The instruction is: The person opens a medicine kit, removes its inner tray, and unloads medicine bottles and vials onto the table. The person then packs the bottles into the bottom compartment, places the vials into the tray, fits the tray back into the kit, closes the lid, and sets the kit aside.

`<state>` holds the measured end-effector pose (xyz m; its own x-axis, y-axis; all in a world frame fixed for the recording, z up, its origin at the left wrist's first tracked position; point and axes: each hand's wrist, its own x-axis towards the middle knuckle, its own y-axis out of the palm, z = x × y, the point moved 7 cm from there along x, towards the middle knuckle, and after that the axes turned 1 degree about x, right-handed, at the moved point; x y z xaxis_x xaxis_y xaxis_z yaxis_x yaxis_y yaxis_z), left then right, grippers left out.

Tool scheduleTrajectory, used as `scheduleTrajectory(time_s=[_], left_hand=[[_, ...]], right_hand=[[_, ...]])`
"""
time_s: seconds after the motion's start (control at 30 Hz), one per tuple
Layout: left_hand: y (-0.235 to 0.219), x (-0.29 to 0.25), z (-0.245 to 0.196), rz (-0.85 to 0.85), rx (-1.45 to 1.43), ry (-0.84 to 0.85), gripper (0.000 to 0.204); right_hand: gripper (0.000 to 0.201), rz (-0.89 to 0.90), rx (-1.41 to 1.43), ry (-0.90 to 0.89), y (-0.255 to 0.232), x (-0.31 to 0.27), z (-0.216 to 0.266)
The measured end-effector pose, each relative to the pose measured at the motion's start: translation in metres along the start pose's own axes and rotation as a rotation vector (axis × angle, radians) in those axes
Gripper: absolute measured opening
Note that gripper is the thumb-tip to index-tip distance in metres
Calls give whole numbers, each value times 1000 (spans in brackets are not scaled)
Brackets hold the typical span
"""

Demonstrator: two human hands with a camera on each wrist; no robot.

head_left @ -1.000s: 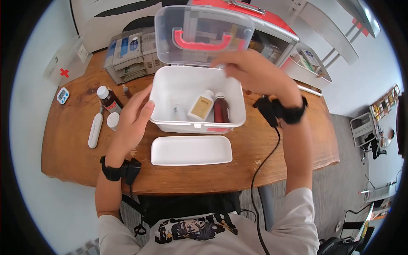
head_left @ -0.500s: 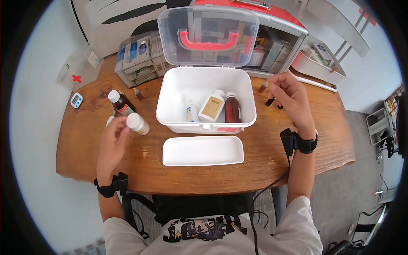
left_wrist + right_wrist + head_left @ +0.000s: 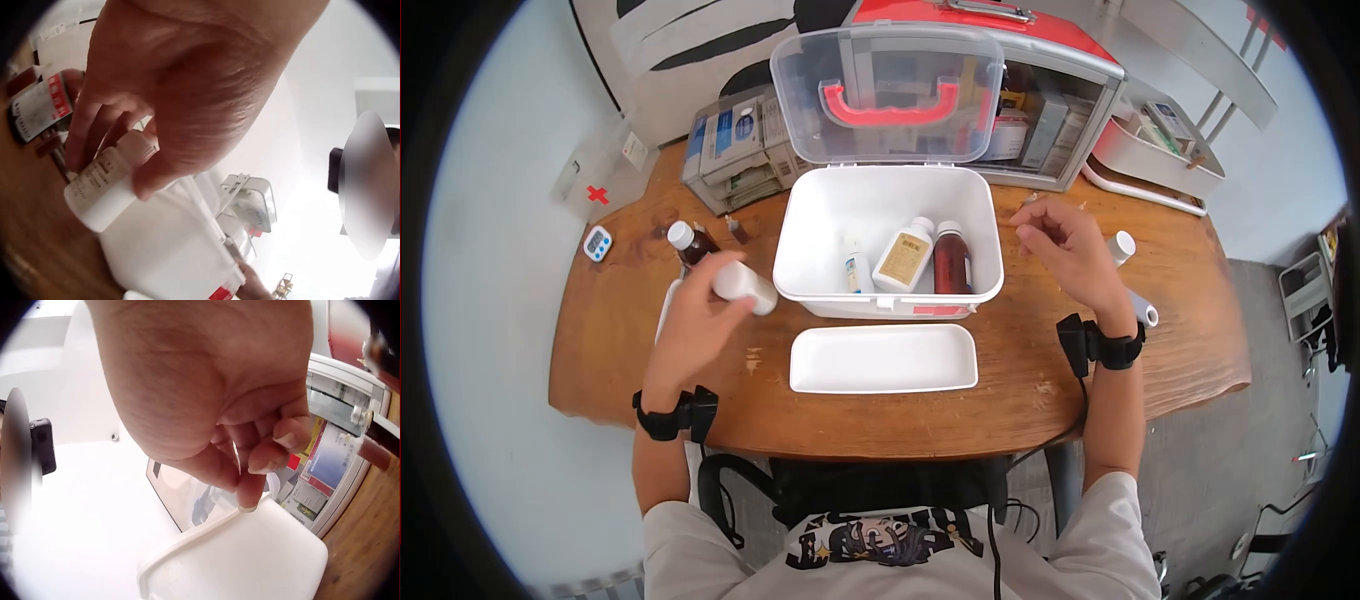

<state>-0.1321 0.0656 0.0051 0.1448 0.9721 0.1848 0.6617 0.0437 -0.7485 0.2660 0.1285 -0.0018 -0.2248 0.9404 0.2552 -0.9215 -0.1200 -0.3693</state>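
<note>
My left hand (image 3: pixel 695 325) grips a small white bottle (image 3: pixel 745 288) left of the white box (image 3: pixel 820 205); the left wrist view shows this bottle (image 3: pixel 100 194) tilted between thumb and fingers. Just outside the box's right wall is my right hand (image 3: pixel 1080 258), fingers loosely bent, with nothing visible in it. In the right wrist view its fingertips overlap the box rim; contact is unclear. Inside the box lie a white bottle with a yellowish label (image 3: pixel 903 258), a dark red bottle (image 3: pixel 952 265) and a small white-and-blue container (image 3: pixel 858 272). Its clear lid (image 3: pixel 890 140) stands raised.
A white tray (image 3: pixel 884 360) lies in front of the box. At left are a brown bottle (image 3: pixel 690 243) and a timer (image 3: pixel 597 243); at right, a white-capped bottle (image 3: pixel 1121 246) and a grey-white object (image 3: pixel 1142 309). A glass-fronted cabinet (image 3: pixel 1040 130) stands behind.
My left hand has left the box's side and now holds the white bottle, slightly nearer the box than half a second ago. My right hand has moved from above the box's back to its right side.
</note>
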Motion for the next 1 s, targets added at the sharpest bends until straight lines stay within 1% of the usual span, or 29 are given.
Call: scheduleTrajectory(time_s=[0.03, 0.1, 0.17, 0.2, 0.23, 0.3, 0.33, 0.4, 0.43, 0.5, 0.53, 0.57, 0.63, 0.67, 0.73, 0.77, 0.83, 0.87, 0.93, 0.97, 1.0], left_hand=[[-4, 6, -5, 11, 11, 8, 54], [-36, 17, -25, -248, -383, 93, 47], [-44, 36, -70, -209, -257, 178, 43], [-40, 45, -90, -166, -151, 265, 41], [-36, 54, -101, -175, -157, 268, 41], [-2, 73, -118, 151, 201, 233, 40], [4, 81, -125, 148, 198, 236, 40], [43, 90, -113, 521, 478, 154, 45], [48, 98, -108, 524, 477, 157, 45], [79, 100, -86, 807, 777, 270, 48], [80, 98, -88, 706, 776, 437, 42], [80, 98, -82, 711, 778, 439, 42], [74, 99, -87, 620, 676, 419, 35], [71, 95, -90, 628, 678, 421, 35], [63, 89, -98, 571, 741, 443, 34], [65, 90, -96, 575, 741, 443, 34], [76, 85, -84, 812, 829, 436, 36], [78, 86, -80, 812, 829, 436, 36], [80, 86, -75, 787, 844, 514, 37], [79, 87, -74, 783, 844, 512, 37], [82, 86, -74, 842, 892, 519, 40]], right_hand=[[13, 7, 4, -1, -1, 0, -1], [13, 22, 7, 10, 1, -1, -5], [14, 25, 15, -14, 2, 0, -1], [14, 31, 6, -17, 4, 1, -1], [13, 22, 17, -23, 5, 1, -4], [13, 11, 22, -34, 5, 2, -6], [13, 21, -6, -23, 6, 2, -8], [13, 28, -35, -9, 7, 1, -11], [12, 34, -48, -12, 8, 1, -12], [12, 33, -59, -9, 9, -1, -11], [12, 38, -142, -39, 10, -1, -5], [12, 44, -224, -69, 11, -2, 1], [12, 42, -267, -83, 10, -4, 6], [11, 42, -314, -102, 11, -5, 9], [11, 42, -326, -110, 11, -5, 11], [10, 44, -343, -125, 11, -5, 12], [10, 49, -335, -119, 12, -5, 10], [10, 53, -331, -118, 13, -5, 10], [10, 58, -339, -114, 13, -4, 11], [10, 62, -348, -111, 14, -4, 12], [10, 65, -351, -115, 15, -4, 13]])
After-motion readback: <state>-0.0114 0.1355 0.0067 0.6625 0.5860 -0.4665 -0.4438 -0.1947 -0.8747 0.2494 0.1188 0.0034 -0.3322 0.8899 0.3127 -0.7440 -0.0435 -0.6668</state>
